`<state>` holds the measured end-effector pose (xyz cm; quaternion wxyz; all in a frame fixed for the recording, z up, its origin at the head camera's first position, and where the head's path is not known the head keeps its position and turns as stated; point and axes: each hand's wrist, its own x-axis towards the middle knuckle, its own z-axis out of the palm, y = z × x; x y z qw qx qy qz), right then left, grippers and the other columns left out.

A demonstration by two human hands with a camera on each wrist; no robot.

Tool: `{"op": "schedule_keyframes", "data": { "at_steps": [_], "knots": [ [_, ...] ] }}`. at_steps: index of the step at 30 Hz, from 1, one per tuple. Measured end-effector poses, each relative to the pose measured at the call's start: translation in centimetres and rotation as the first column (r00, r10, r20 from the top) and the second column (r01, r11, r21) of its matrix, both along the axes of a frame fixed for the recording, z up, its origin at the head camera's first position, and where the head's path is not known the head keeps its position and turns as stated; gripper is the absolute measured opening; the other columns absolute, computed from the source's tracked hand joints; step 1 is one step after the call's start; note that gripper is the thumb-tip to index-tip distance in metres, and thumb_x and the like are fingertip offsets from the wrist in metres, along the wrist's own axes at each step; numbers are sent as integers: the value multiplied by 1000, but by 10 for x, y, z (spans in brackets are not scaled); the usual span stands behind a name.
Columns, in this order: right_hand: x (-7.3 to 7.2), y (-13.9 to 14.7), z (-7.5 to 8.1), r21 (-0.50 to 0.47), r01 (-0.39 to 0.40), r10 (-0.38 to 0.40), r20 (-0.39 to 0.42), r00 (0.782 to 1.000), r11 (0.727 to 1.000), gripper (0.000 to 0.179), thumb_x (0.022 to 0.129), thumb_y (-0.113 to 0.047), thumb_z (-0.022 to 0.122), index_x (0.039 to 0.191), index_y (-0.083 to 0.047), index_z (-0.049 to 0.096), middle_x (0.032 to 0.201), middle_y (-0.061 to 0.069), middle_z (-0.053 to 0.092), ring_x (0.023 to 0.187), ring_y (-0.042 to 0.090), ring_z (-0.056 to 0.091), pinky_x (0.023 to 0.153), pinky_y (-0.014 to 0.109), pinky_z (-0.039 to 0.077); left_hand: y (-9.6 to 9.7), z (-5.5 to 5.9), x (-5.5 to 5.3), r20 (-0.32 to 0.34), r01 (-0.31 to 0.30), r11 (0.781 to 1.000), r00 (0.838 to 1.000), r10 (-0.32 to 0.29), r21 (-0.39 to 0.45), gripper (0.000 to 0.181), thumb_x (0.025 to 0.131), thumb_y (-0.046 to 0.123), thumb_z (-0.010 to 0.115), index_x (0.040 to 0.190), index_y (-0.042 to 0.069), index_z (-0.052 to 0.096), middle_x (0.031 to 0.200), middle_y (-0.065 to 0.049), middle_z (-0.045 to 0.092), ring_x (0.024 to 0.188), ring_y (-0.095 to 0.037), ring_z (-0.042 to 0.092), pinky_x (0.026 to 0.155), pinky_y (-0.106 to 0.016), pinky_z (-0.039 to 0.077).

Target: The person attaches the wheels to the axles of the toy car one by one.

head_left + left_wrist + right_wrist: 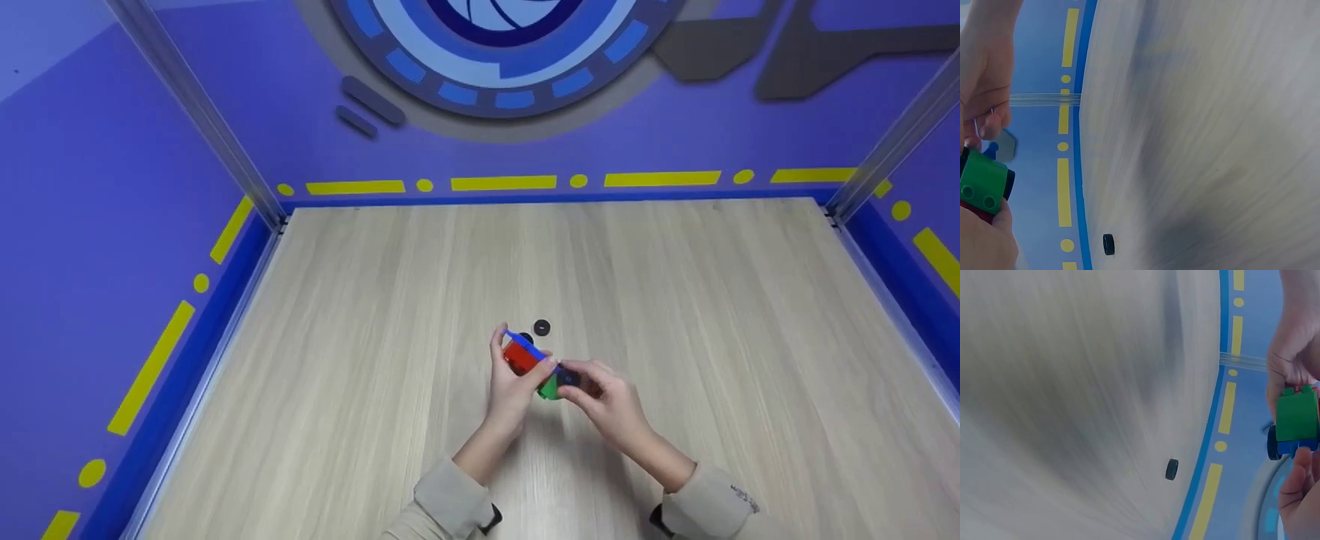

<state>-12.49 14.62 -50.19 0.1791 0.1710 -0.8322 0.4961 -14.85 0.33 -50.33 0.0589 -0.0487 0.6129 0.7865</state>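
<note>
My left hand [514, 386] grips a toy block car with a red block [519, 358], a blue base [527, 346] and a green block [549, 388]. In the head view my right hand [611, 405] pinches a black wheel [568, 377] at the car's right end. The right wrist view shows the green block [1296, 417] above the blue base [1297, 446], with a black wheel [1273, 442] at its side and my right fingertips against the base. Another wheel [526, 339] is partly hidden behind the car. Beyond the hands, a loose black wheel [541, 327] rests on the table.
The wood-grain table [360, 322] extends around both hands. Blue-purple panels with yellow marks [502, 182] bound its back and sides, joined by metal corner posts [195, 105].
</note>
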Motion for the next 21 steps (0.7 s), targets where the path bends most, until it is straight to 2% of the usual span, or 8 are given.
{"op": "schedule_keyframes", "data": {
  "at_steps": [5, 6, 8, 10, 13, 16, 19, 21],
  "knots": [
    [-6, -1, -7, 41, -48, 54, -156, 986, 998, 32, 62, 0, 74, 92, 0, 65, 74, 6, 65, 52, 3, 46, 47, 10, 39, 0, -6, -4, -8, -3, 1000, 1000, 4, 27, 74, 75, 15, 68, 132, 16, 22, 109, -17, 53, 94, -19, 55, 83, -31, 48],
    [-8, 0, -12, 48, -57, 65, -179, 982, 997, 32, 62, -1, 74, 92, -1, 65, 74, 6, 66, 52, 3, 47, 47, 9, 39, 0, -6, -5, -12, -4, 999, 1000, 4, 34, 72, 75, 14, 68, 131, 14, 23, 108, -18, 52, 93, -19, 56, 82, -31, 48],
    [-11, 1, -17, 68, -66, 79, -210, 975, 996, 32, 62, -3, 75, 93, -1, 65, 76, 6, 67, 53, 1, 48, 48, 9, 40, -1, -8, -6, -13, -7, 1000, 1000, 7, 28, 70, 76, 14, 68, 129, 13, 24, 107, -15, 52, 92, -18, 55, 82, -30, 48],
    [-13, 1, -20, 76, -67, 81, -199, 977, 995, 32, 63, -6, 75, 93, -2, 65, 77, 6, 67, 53, 1, 48, 48, 10, 41, -2, -10, -7, -15, -5, 1000, 1000, 5, 30, 69, 76, 13, 67, 129, 14, 24, 107, -15, 52, 93, -18, 55, 83, -30, 47],
    [-13, 2, -24, 98, -54, 68, -139, 988, 994, 32, 65, -11, 74, 95, -4, 65, 77, 2, 66, 54, -1, 45, 47, 12, 41, -2, -13, -7, -7, 7, 999, 1000, -6, 38, 69, 76, 10, 67, 129, 14, 23, 107, -17, 54, 94, -18, 55, 84, -30, 47],
    [-12, 4, -26, 77, -48, 49, -9, 999, 996, 30, 70, -16, 72, 97, -6, 64, 72, -3, 63, 56, -2, 44, 48, 15, 41, -5, -14, -7, 8, 47, 999, 999, -47, 17, 74, 77, 12, 67, 133, 16, 20, 114, -18, 50, 99, -20, 53, 86, -31, 46],
    [-13, 7, -26, 10, -40, 38, 131, 991, 999, 29, 73, -18, 70, 98, -6, 63, 68, -6, 56, 56, 0, 44, 48, 16, 41, -10, -17, -7, 18, 122, 992, 992, -122, -31, 82, 77, 18, 67, 138, 20, 12, 124, -16, 44, 107, -21, 49, 91, -34, 44],
    [-14, 9, -26, -29, -36, 41, 196, 980, 999, 29, 74, -18, 70, 99, -5, 63, 66, -5, 54, 57, 2, 45, 49, 17, 41, -14, -19, -7, 18, 175, 983, 985, -174, -49, 84, 78, 20, 66, 140, 21, 9, 127, -14, 41, 110, -22, 47, 92, -35, 43]
  ]
}}
